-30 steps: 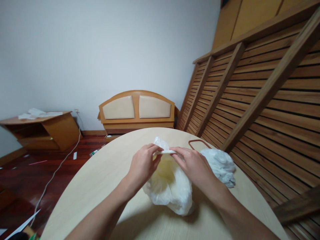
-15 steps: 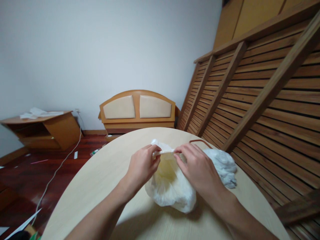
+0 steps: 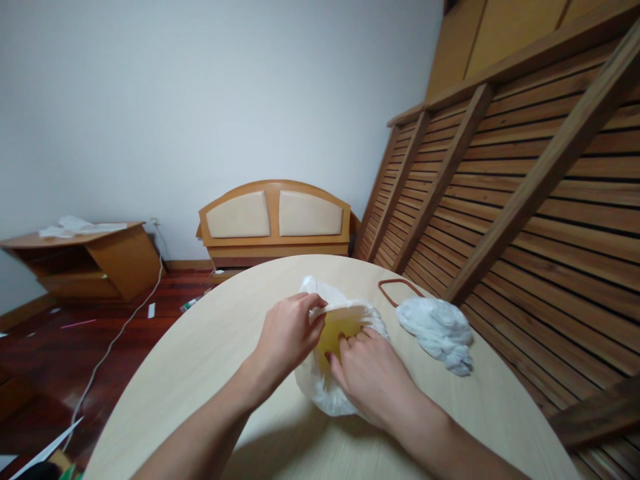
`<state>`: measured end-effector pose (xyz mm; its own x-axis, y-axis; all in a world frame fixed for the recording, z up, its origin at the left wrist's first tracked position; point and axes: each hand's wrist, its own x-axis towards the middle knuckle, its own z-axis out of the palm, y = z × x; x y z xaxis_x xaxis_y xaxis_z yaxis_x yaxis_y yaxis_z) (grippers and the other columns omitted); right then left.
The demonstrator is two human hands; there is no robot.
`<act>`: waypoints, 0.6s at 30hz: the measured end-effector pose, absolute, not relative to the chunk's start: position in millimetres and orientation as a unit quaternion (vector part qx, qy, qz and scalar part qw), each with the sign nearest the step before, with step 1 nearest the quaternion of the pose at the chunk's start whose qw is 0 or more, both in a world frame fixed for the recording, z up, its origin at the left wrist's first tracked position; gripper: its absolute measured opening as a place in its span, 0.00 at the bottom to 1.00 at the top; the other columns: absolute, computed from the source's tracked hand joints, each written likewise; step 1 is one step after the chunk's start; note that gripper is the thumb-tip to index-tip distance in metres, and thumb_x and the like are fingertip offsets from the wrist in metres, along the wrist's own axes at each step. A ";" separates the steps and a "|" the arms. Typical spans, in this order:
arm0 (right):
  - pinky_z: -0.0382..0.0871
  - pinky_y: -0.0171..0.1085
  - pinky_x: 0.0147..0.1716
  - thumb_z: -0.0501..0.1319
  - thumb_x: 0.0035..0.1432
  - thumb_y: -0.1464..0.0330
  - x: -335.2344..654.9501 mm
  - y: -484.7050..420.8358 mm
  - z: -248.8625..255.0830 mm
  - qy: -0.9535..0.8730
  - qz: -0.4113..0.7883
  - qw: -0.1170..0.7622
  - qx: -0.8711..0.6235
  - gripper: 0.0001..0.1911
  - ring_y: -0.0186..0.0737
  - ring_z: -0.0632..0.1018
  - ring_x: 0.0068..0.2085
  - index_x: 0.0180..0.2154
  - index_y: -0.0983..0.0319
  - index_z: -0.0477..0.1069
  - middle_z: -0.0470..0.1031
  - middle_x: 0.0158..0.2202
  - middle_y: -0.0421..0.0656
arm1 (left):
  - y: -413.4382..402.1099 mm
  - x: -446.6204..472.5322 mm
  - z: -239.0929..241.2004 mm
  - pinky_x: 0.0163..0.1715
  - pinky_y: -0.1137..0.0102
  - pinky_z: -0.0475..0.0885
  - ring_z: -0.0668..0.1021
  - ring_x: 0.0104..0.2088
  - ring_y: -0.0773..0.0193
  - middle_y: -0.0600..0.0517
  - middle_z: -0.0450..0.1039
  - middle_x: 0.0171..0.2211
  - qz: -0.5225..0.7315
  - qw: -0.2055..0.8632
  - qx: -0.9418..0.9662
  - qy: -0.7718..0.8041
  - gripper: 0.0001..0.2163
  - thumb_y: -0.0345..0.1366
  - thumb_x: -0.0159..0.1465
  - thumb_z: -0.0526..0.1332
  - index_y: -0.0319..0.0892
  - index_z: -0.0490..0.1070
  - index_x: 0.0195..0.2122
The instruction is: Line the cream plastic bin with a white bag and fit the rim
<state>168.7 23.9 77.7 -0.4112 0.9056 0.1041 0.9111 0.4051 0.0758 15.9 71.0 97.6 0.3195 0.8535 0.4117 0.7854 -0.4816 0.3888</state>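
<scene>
A white plastic bag (image 3: pixel 323 393) stands on the round table around a container whose yellowish inside (image 3: pixel 345 325) shows through its mouth. My left hand (image 3: pixel 293 325) is closed, pinching the bag's edge at the far left of the mouth. My right hand (image 3: pixel 367 367) reaches over the near right side, its fingers apart and dipping into the mouth. Nothing shows in the fingers of that hand. Part of the bag's near right side is hidden behind it.
On the pale round table (image 3: pixel 210 373), a crumpled white bundle (image 3: pixel 437 330) and a brown rounded frame (image 3: pixel 397 283) lie to the right. Slatted wooden panels (image 3: pixel 500 200) lean close on the right. A headboard (image 3: pixel 275 213) stands beyond, and a low cabinet (image 3: pixel 125 260) at left.
My right hand has let go of the bag's edge and moved down and toward me into the mouth. My left hand keeps its pinch. The brown frame shows more fully.
</scene>
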 end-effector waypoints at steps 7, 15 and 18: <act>0.70 0.44 0.37 0.48 0.69 0.51 167.0 14.6 85.5 -0.863 0.076 0.111 -0.487 0.29 0.53 0.81 0.37 0.39 0.66 0.77 0.82 0.37 0.54 | 74.0 13.2 97.9 0.33 0.70 0.69 0.80 0.33 0.61 0.49 0.82 0.37 0.304 0.074 0.806 0.503 0.07 0.32 0.62 0.61 0.44 0.78 0.39; 0.71 0.41 0.37 0.61 0.61 0.54 162.0 14.8 69.9 -0.843 0.077 0.128 -0.517 0.21 0.53 0.82 0.39 0.42 0.65 0.76 0.82 0.38 0.52 | 76.8 12.4 96.5 0.33 0.70 0.68 0.79 0.33 0.61 0.50 0.81 0.35 0.305 0.055 0.806 0.504 0.08 0.32 0.62 0.60 0.44 0.78 0.39; 0.71 0.41 0.35 0.56 0.65 0.54 162.0 14.2 70.6 -0.860 0.056 0.084 -0.501 0.22 0.53 0.83 0.36 0.38 0.66 0.78 0.83 0.35 0.53 | 76.9 12.9 97.5 0.32 0.70 0.67 0.79 0.33 0.61 0.50 0.81 0.35 0.303 0.054 0.800 0.515 0.07 0.33 0.62 0.61 0.45 0.78 0.38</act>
<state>162.0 14.2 70.6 -0.4841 0.8706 0.0878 0.8519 0.4919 -0.1801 12.9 76.9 97.5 0.2858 0.8570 0.4289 0.7910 -0.4636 0.3992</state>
